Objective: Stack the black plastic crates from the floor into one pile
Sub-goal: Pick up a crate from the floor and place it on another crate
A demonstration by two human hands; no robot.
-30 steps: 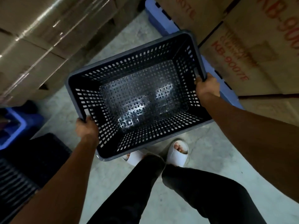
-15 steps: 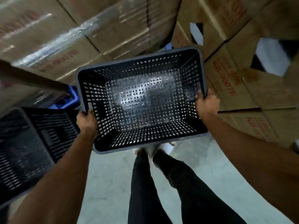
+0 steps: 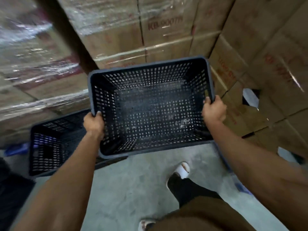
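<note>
The person has turned toward the second crate (image 3: 55, 144) on the floor, and the carried crate (image 3: 150, 105), with left hand (image 3: 93, 122) and right hand (image 3: 214, 110) closed on its rims, now hangs just right of it, nearly ready to stack.

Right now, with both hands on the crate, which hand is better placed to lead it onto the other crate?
Left. The left hand grips the held crate on the side nearest the second crate; the right hand holds the far side, by the boxes.
</note>
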